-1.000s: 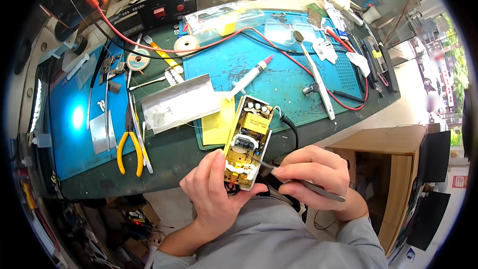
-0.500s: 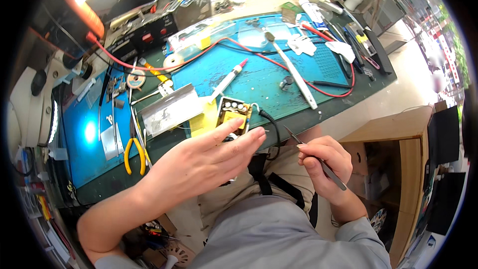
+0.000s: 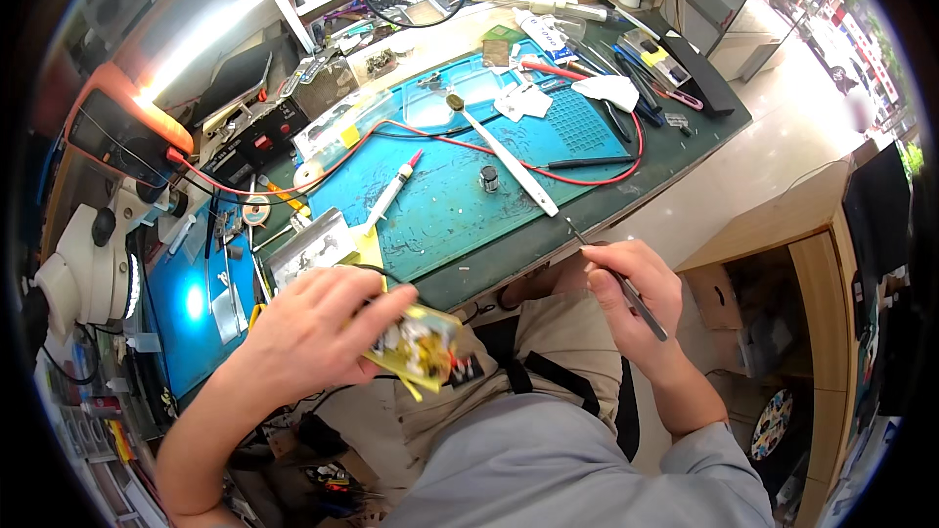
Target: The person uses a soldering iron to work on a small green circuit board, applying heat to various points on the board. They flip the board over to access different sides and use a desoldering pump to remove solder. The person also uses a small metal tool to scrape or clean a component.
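Note:
My left hand (image 3: 311, 332) is closed on the edge of a circuit board (image 3: 421, 344) with crowded components and strips of yellow tape. Tilted and slightly blurred, the board hangs over my lap, off the table's front edge. My right hand (image 3: 636, 293) grips a pair of dark tweezers (image 3: 644, 313), their tip pointing up and left near the table edge. Just behind my left hand lies a metal tray-like casing (image 3: 311, 246). A small dark cylindrical part (image 3: 489, 178) stands on the blue mat (image 3: 440, 225), beside a white-handled brush (image 3: 509, 161).
A syringe (image 3: 393, 192) with a red end lies on the mat. Red and black probe leads run from an orange multimeter (image 3: 127, 127) across the table. White tissue (image 3: 606, 91), a tube (image 3: 546, 37) and several tools fill the far right. A wooden cabinet (image 3: 817, 332) stands right.
My left hand has picked up the circuit board and brought it toward my lap, tilting it. My right hand still holds the tweezers. The view has shifted somewhat.

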{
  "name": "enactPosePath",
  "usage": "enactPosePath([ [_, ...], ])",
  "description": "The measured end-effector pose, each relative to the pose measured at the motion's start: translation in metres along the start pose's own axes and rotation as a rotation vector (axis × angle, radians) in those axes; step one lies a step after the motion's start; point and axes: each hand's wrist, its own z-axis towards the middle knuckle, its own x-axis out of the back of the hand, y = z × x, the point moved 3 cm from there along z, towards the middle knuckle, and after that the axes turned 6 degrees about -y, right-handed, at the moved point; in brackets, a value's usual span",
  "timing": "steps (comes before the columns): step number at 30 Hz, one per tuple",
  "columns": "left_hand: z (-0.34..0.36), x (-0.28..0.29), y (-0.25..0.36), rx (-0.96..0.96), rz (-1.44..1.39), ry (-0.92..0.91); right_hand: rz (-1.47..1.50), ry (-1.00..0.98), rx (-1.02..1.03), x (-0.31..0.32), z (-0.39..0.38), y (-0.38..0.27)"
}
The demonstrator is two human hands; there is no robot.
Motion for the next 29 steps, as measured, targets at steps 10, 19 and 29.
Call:
enactPosePath([
  [10, -0.126, -0.061, -0.006, 0.688, -1.343, 0.845, -0.068, 0.011, -0.032, 0.005, 0.010, 0.011],
  [19, -0.082, -0.059, 0.023, 0.764, -1.247, 0.886, -0.684, -0.127, 0.333, 0.009, 0.098, 0.078],
  [29, 0.007, -0.066, 0.028, 0.617, -0.512, 0.564, -0.692, -0.120, 0.049, 0.033, 0.130, 0.119],
])
